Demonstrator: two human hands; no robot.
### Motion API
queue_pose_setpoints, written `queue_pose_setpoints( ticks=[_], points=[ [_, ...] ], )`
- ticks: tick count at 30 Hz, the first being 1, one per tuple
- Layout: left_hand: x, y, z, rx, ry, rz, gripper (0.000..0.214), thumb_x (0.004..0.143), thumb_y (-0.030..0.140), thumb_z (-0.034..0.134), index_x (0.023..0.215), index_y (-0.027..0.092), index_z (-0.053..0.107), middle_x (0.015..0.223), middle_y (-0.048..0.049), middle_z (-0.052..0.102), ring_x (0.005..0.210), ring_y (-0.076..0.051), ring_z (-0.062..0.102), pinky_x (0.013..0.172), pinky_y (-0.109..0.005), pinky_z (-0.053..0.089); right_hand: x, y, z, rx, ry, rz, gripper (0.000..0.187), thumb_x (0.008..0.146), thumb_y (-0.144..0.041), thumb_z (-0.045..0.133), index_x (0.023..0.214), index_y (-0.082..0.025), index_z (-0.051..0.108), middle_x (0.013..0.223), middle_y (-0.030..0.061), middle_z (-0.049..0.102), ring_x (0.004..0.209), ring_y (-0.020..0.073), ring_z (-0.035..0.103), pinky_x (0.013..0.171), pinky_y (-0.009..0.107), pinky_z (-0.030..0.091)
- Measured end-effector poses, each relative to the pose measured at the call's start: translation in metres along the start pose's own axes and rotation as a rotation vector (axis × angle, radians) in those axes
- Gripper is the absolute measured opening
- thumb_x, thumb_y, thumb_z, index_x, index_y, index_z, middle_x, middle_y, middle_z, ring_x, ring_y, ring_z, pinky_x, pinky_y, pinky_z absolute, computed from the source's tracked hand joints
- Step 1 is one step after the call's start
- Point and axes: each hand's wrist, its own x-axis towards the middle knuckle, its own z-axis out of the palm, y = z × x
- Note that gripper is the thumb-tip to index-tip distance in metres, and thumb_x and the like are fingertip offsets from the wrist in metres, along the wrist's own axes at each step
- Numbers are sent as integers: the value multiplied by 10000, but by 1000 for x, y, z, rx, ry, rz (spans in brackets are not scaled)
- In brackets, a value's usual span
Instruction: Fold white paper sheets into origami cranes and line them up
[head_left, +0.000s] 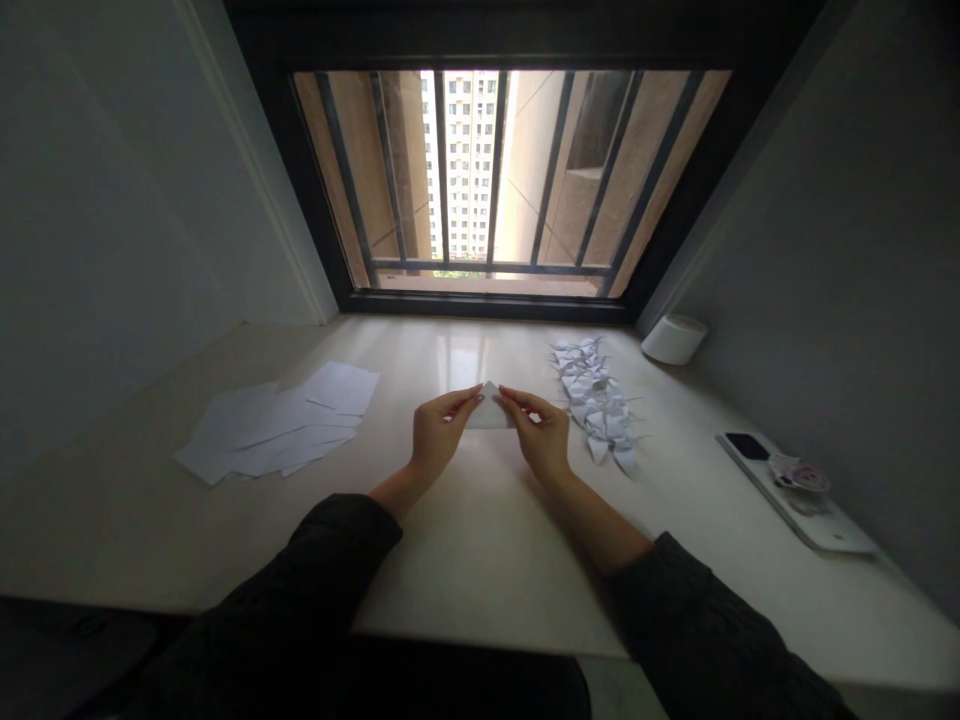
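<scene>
A small sheet of white paper (489,412), folded to a point at its far end, is held between my two hands just above the sill. My left hand (441,428) pinches its left edge between thumb and fingers. On the opposite edge, my right hand (541,432) grips it in the same way, thumb close to the tip. Left of my hands lies a loose spread of flat white paper sheets (259,425). To the right sits a cluster of several small folded paper pieces (596,395) with pointed ends.
These things rest on a pale window sill (450,570). A white rounded cup-like object (674,339) stands by the right wall. Nearer me lies a phone (832,530) with a round ornament on its back. Beyond the sill is a barred, dark-framed window (480,306).
</scene>
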Motion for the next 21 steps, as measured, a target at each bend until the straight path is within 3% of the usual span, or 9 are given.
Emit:
queue_pose_setpoints(
  ticks=[12,17,21],
  points=[
    [9,-3,-10,97,-63,10,213,683,360,703,866,255,735,875,-36,726,781,-217,670,758,-335,506,0,4,-1,33,-59,22,241,683,-422,680,850,-258,737,891,37,730,834,229,657,696,334,505],
    [16,-7,-15,25,-176,-132,310,655,369,719,929,223,724,861,-59,728,814,-227,672,761,-338,507,4,8,-2,68,-109,34,242,672,-422,688,843,-260,739,878,30,732,831,231,664,718,340,512],
    [18,-10,-16,37,-241,-198,266,665,401,702,837,202,743,825,-64,729,717,-195,660,672,-296,498,9,12,-4,61,-162,65,241,659,-419,701,833,-257,742,851,29,735,792,235,671,691,335,506]
  ],
)
